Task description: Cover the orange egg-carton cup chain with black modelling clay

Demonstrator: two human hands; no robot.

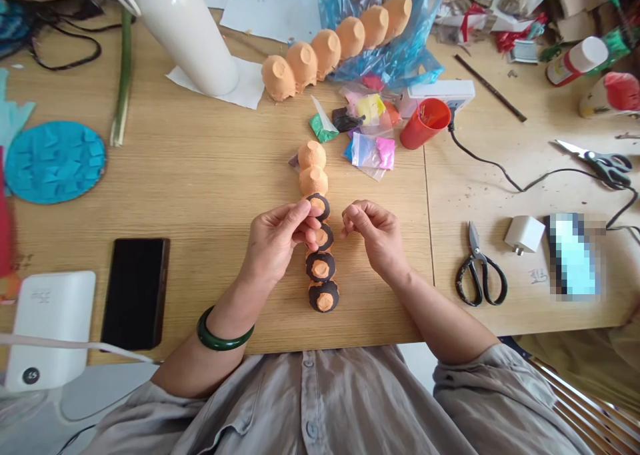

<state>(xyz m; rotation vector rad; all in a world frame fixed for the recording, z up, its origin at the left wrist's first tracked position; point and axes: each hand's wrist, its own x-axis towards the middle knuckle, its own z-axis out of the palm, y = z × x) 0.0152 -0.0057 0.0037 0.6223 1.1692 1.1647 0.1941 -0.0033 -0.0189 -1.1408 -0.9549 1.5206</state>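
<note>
The orange bumpy strip (313,180) lies lengthwise on the table (210,175). The left hand (274,241) is over its middle part, thumb and fingers nearly together; the right hand (377,236) is just to its right, fingers curled inward. Whether either one pinches something small, I cannot tell. If the left hand presses sideways, the strip could slide, or its dark rings (326,286) could loosen.

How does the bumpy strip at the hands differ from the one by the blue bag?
The near strip has black rings on four bumps; the far strip shows none. The near strip runs nearly straight up the picture; the far strip slants, overlapping the blue bag in view. Both are orange, with six bumps.
</note>
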